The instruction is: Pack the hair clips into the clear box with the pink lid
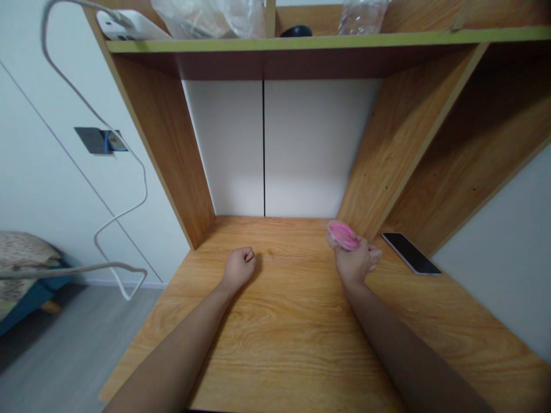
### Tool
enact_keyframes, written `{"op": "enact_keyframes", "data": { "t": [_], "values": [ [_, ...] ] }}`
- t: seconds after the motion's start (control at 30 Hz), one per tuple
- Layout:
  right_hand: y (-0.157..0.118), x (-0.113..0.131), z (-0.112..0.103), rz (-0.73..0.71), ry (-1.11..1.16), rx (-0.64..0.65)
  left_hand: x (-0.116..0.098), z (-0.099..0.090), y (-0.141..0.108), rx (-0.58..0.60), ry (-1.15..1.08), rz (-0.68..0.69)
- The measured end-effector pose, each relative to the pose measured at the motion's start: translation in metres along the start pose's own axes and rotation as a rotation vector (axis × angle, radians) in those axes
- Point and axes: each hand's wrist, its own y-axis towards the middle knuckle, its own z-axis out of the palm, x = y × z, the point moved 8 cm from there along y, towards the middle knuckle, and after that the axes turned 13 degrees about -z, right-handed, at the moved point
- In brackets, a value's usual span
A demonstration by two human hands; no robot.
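Observation:
My left hand (pixel 240 268) rests on the wooden desk (pixel 275 350) as a closed fist, with nothing visible in it. On the right, my right hand (pixel 356 265) grips a pink round object (pixel 343 234) with a clear, plastic-looking edge. The object is held tilted near the foot of the right upright panel, and my fingers cover part of it; its exact kind is not clear. A dark-screened phone (pixel 411 253) lies on the desk to the right of that hand.
A shelf (pixel 267 45) spans above the desk, carrying a white power strip (pixel 131 26), a plastic bag (pixel 210 18) and a clear plastic item (pixel 362 17). Wooden side panels (pixel 161 137) flank the desk's back. A pale cable (pixel 144 178) hangs at the left, near a wall socket (pixel 102 140).

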Motion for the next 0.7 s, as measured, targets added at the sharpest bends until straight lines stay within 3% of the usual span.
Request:
{"op": "enact_keyframes", "data": {
  "t": [0.03, 0.1, 0.3, 0.4, 0.57, 0.63, 0.7],
  "values": [
    [-0.001, -0.003, -0.005, 0.068, -0.024, -0.039, 0.000, -0.001, 0.000, -0.001, 0.001, 0.001],
    [0.000, 0.006, -0.012, 0.053, -0.037, -0.096, 0.000, -0.003, 0.000, -0.006, 0.003, 0.003],
    [-0.009, 0.057, -0.016, -0.272, 0.117, -0.100, -0.001, -0.002, -0.001, 0.019, 0.014, 0.033],
    [-0.024, 0.074, 0.005, -0.384, 0.327, 0.163, -0.004, 0.005, -0.003, 0.080, 0.036, 0.067],
    [-0.070, 0.102, 0.045, -0.624, 0.342, 0.812, -0.008, 0.017, -0.007, 0.198, 0.103, 0.112],
    [-0.083, 0.109, 0.049, -0.707, 0.279, 0.945, -0.010, 0.019, -0.009, 0.235, 0.130, 0.122],
    [-0.086, 0.111, 0.050, -0.739, 0.235, 0.991, -0.012, 0.021, -0.011, 0.263, 0.151, 0.128]
  ]
}}
